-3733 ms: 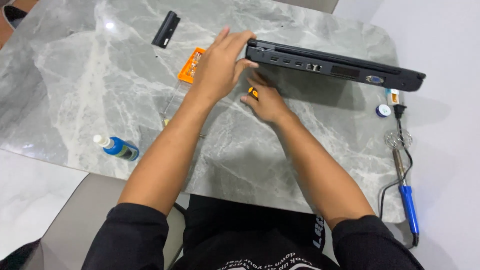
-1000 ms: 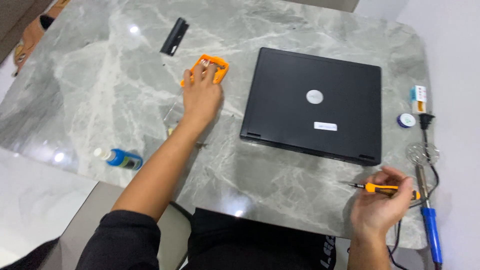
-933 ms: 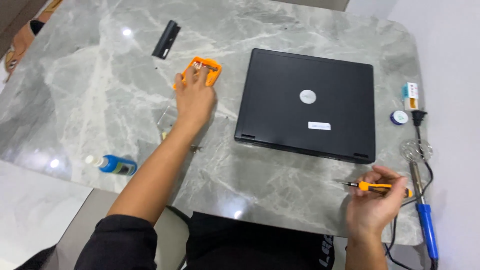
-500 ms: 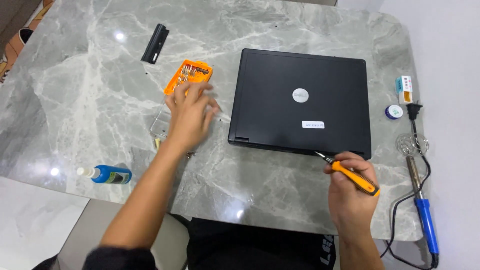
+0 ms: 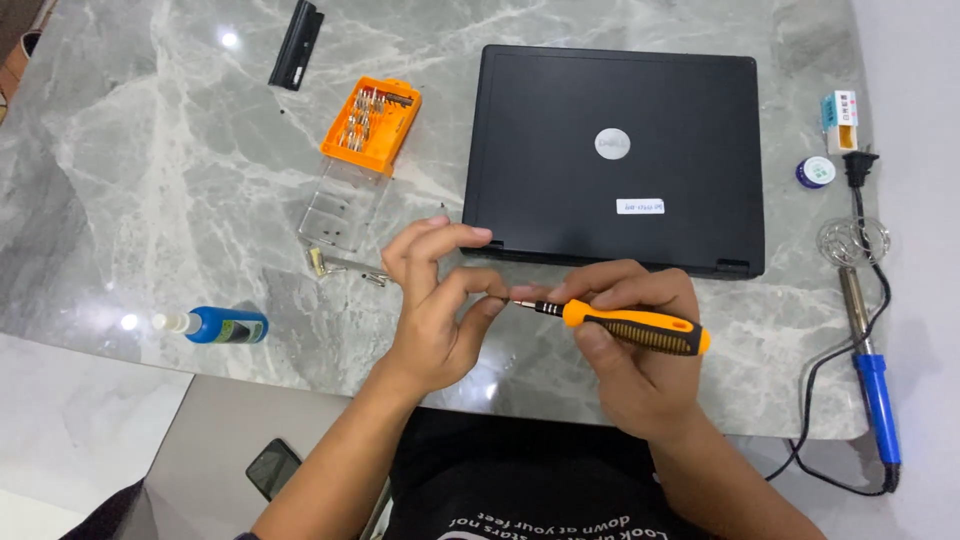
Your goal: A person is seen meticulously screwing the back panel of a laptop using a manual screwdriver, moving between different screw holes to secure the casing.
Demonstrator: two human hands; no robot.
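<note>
My right hand (image 5: 640,355) grips an orange and black screwdriver (image 5: 630,328) by its handle, the shaft pointing left. My left hand (image 5: 435,300) pinches the screwdriver's metal tip between thumb and forefinger, just in front of the closed black laptop (image 5: 615,155). The laptop lies flat on the grey marble table (image 5: 150,190), lid up. An orange bit case (image 5: 371,122) stands open to the left of the laptop, with its clear lid (image 5: 342,205) lying below it.
A black strip-shaped part (image 5: 297,43) lies at the top left. A blue bottle (image 5: 215,325) lies near the front edge. At the right are a blue-handled soldering iron (image 5: 868,360) on a wire stand, its cord, a small round tin (image 5: 816,171) and a small box (image 5: 839,108).
The laptop was laid flat. My left hand left the orange bit case and came to the screwdriver tip. My right hand brought the screwdriver in from the right.
</note>
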